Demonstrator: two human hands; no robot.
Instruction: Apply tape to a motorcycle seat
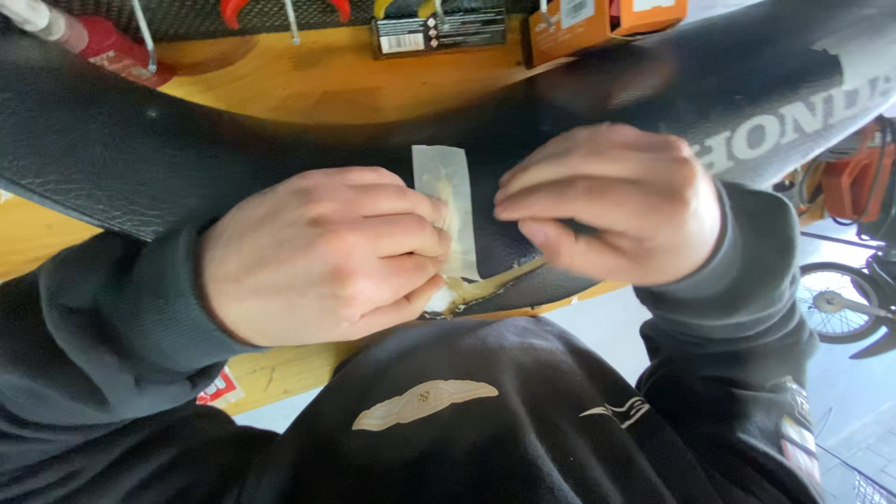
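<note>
Step in hand, by my read: sticking a strip of pale tape [446, 201] over a tear in a black motorcycle seat [140, 149], which lies across a wooden desk [327, 84]. All places below are rel. to the tape.

Tape runs from the top of the seat down to its near edge, where the cover is ripped and yellowish foam [481, 291] shows just below and right of the strip's lower end.

Left hand [322, 252]: directly left of the tape, fingers curled in, knuckles up, fingertips pressing on the strip's left edge and lower end. Closed narrow on the tape; can't tell if it pinches or only presses.

Right hand [611, 201]: just right of the tape, palm down, fingers bunched and pointing toward it, tips at or near the right edge. Contact is blurred, so can't tell; it holds nothing I can see.

Next move prob. needs firm smoothing down toward the torn edge, keeping the strip flat w/o creases.

Behind the tape, far side of desk: orange boxes [597, 23].
</note>
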